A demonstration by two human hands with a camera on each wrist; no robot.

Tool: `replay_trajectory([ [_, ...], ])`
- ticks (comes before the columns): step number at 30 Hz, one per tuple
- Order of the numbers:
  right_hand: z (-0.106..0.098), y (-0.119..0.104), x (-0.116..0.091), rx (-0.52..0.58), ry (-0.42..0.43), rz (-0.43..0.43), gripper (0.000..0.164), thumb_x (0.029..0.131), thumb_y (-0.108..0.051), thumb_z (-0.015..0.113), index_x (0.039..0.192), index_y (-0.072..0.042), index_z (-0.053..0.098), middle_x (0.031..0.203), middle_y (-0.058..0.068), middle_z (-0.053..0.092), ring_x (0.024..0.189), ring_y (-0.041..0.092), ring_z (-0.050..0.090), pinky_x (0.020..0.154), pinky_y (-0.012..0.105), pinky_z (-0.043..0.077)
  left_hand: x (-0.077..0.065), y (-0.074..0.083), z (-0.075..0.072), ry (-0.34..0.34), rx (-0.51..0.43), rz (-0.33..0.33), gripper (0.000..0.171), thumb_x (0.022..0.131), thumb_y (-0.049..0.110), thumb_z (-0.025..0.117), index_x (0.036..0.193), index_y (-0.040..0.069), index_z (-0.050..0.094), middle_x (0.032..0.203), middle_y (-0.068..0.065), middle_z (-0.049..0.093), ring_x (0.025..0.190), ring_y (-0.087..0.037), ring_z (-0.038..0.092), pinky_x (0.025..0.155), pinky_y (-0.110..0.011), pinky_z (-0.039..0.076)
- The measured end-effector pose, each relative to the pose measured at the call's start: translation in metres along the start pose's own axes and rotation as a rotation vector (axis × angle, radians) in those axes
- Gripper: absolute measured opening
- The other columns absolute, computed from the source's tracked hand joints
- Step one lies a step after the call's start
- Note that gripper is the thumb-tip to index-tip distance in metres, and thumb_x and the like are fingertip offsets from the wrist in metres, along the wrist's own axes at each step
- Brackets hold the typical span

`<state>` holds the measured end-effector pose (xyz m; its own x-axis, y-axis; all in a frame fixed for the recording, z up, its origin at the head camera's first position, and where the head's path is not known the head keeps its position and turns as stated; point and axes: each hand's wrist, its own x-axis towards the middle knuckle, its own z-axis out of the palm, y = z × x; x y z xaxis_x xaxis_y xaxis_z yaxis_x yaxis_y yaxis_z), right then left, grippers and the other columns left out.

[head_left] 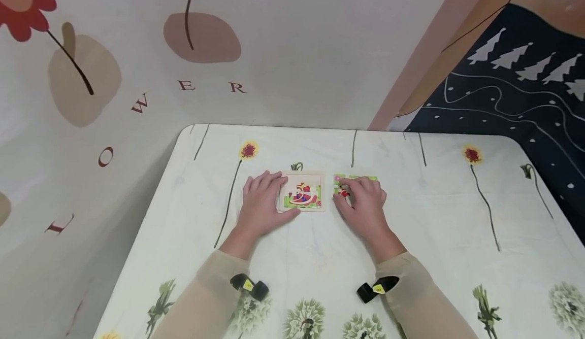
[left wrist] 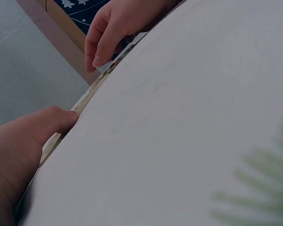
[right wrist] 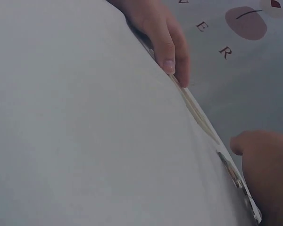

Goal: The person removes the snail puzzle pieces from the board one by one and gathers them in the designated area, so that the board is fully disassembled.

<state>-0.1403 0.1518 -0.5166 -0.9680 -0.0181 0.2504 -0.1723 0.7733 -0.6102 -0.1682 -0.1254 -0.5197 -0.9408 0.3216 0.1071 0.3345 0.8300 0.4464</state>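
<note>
Puzzle (head_left: 302, 194) touching left hand (head_left: 262, 206), pieces (head_left: 338, 185) alongside

The pale board (head_left: 303, 177) is framing a red, blue and green picture (head_left: 303, 198), while loose pieces (head_left: 339, 177) at its three o'clock are showing green, pink and red. Around it, the white tablecloth (head_left: 320, 258) is bearing a red-and-yellow flower (head_left: 248, 150) at ten o'clock and green dandelion-like blooms (head_left: 299, 318) at six. A navy panel (head_left: 512, 90) at two o'clock is carrying white trees (head_left: 487, 48).
</note>
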Motion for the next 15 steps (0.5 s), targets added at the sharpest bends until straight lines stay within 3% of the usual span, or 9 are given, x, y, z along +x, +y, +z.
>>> replay_trajectory([
  [10,0.013,-0.018,0.007,-0.046,-0.047,-0.077,0.043,0.097,-0.039,0.076,0.131,-0.013,0.073,0.125,0.01,0.062,0.124,0.037,0.046,0.109,0.063,0.024,0.001,0.002,-0.002,-0.009,0.006,-0.007,0.089,0.082,0.063,0.082,0.153,0.016,0.055,0.164,-0.006,0.045,0.156,-0.035,0.028,0.127,-0.062,0.009],
  [15,0.022,-0.028,0.01,-0.081,-0.05,-0.083,0.055,0.095,-0.042,0.08,0.141,-0.013,0.067,0.128,0.01,0.061,0.125,0.036,0.045,0.109,0.061,0.026,0.0,0.0,-0.003,-0.008,0.008,-0.002,0.089,0.083,0.063,0.082,0.153,0.014,0.056,0.163,-0.007,0.046,0.156,-0.035,0.029,0.126,-0.063,0.009],
])
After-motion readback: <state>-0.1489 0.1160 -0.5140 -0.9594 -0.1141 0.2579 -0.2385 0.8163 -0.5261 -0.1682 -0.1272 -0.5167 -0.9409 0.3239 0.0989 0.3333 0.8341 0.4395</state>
